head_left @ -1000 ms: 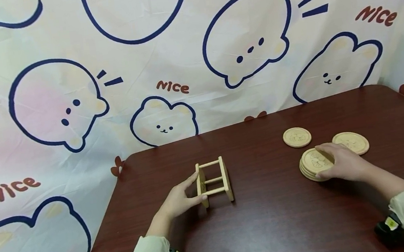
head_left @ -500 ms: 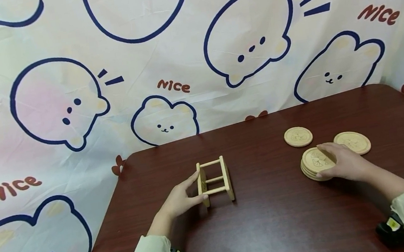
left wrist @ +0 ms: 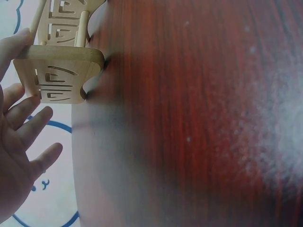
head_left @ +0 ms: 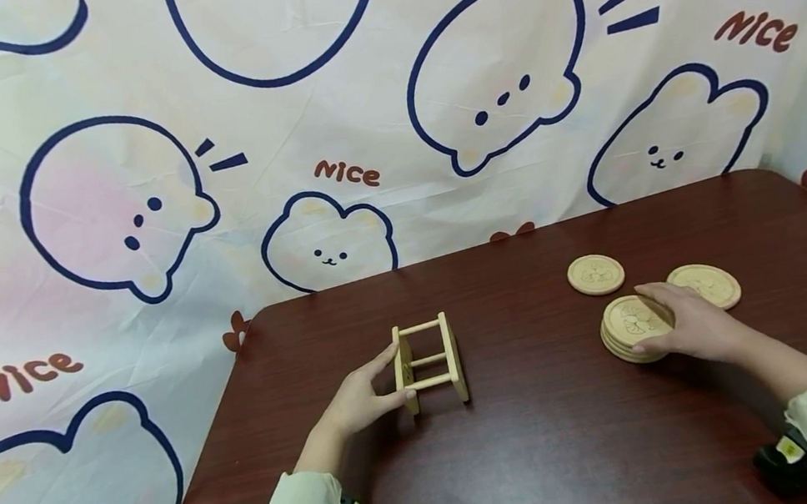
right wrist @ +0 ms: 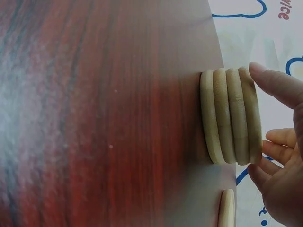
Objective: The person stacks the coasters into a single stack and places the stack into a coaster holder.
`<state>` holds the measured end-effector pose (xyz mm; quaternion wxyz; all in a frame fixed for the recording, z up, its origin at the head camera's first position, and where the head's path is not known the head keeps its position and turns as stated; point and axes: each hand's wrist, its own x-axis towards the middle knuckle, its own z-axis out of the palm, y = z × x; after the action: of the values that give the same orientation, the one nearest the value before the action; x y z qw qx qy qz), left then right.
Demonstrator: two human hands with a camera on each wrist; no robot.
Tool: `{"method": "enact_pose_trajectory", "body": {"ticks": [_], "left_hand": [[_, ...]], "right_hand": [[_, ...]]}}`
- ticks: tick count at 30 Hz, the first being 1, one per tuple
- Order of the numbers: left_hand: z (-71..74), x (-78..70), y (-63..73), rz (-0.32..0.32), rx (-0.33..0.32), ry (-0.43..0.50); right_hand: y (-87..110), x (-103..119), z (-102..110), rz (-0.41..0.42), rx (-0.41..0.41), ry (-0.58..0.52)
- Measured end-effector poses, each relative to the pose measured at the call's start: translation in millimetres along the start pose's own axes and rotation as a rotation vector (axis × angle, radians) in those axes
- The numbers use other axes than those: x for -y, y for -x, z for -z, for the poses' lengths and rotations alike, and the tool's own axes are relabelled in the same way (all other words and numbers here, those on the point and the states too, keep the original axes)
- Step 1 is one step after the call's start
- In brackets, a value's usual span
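Note:
My left hand [head_left: 361, 396] grips the left side panel of a small wooden rack [head_left: 450, 355] between thumb and forefinger. Cut-out slots mark the rack's panels in the left wrist view, where my other fingers are spread. A stack of several round wooden coasters [head_left: 615, 348] stands on the right. Thumb and fingers of my right hand [head_left: 703, 324] span the top coaster [head_left: 634, 318], which has an engraved face. In the right wrist view the fingertips meet opposite edges of this top coaster [right wrist: 252, 116]; it leans slightly against those below.
One loose coaster [head_left: 595, 275] lies behind the stack. Another coaster [head_left: 706, 286] lies to its right, partly behind my right hand. Both are on the dark brown table [head_left: 532, 438]. A patterned cloth [head_left: 327, 118] hangs along the table's back edge.
The fingers of my right hand have shifted very slightly outward at the top coaster. The rack, the stack and my left hand look the same.

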<state>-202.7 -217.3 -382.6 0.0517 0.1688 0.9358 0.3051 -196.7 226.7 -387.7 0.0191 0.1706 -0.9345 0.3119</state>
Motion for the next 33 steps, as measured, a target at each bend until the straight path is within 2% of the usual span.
{"method": "enact_pose_trajectory", "body": {"ticks": [12,18,28,33], "left_hand": [[-2.0,0.6,0.9,0.013,-0.012,0.005],[-1.2,0.1,1.6,0.013,-0.01,0.005],[0.0,-0.8,0.3,0.014,-0.008,0.006],[-0.4,0.2,0.0,0.014,-0.009,-0.004]], "right_hand": [[3.4,-10.9,7.4,-0.024,-0.012,-0.035],[7.6,-16.4,15.5,-0.086,0.001,-0.058],[12.7,-34.5,27.4,-0.175,-0.058,-0.064],[12.9,-43.4,29.8,-0.185,-0.07,-0.062]]}}
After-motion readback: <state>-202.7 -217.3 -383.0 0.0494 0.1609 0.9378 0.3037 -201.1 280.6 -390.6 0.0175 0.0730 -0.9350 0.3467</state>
